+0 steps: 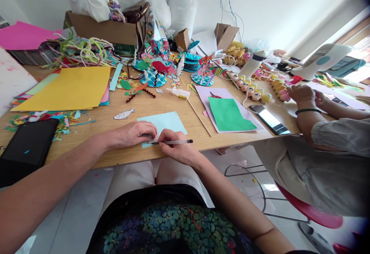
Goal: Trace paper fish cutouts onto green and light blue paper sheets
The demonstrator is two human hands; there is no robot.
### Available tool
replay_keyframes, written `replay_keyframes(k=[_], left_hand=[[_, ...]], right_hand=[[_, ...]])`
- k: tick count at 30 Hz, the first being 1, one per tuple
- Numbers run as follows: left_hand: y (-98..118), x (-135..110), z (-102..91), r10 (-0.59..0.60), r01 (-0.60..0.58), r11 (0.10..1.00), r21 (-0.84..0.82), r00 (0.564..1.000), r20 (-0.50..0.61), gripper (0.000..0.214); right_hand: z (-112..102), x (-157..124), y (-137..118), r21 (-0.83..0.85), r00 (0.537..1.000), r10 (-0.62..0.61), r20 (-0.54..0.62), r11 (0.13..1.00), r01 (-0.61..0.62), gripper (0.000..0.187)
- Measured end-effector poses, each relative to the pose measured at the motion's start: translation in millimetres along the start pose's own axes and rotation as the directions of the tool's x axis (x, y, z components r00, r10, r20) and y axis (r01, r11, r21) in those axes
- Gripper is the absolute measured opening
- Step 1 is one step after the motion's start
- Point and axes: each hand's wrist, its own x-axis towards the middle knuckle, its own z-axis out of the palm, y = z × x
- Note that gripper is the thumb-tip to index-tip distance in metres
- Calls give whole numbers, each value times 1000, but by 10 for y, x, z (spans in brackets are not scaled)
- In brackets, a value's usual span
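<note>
On the wooden table in front of me lies a sheet of light blue paper (167, 121). My right hand (179, 148) grips a pen (182, 142) with a clear barrel and black end, its tip low over the paper's near edge. Closed fingers of my left hand (138, 133) press a small white paper cut-out (154, 138) onto the blue sheet; most of it is hidden. Left of the sheet, a white fish cut-out (124, 113) with drawn lines lies flat. A thin wooden stick (200, 118) rests to the right.
Yellow paper (66, 88) tops a stack at left, near paper scraps and a black phone (29, 142). Green paper (229, 113) lies at right beside another phone (270, 119). Fish crafts (156, 73) and a glue bottle (180, 66) stand behind. A co-worker's hands (303, 94) work at far right.
</note>
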Motion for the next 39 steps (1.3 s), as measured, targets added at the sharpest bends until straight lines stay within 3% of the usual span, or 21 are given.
replay_keyframes(k=[15,23,39], left_hand=[[59,-15,56,-30,33,997,71,999,-46,19],[13,-21,82,-27,31,996,78,998,-55,17],[72,12,150,-42,57,989,138,993,-114,18]], right_hand=[[-25,-6,32,-5,999,30,-36,1000,-30,5],[-45,10,68,172,996,66,-57,984,-56,2],[3,-9,51,40,998,39,-50,999,-37,4]])
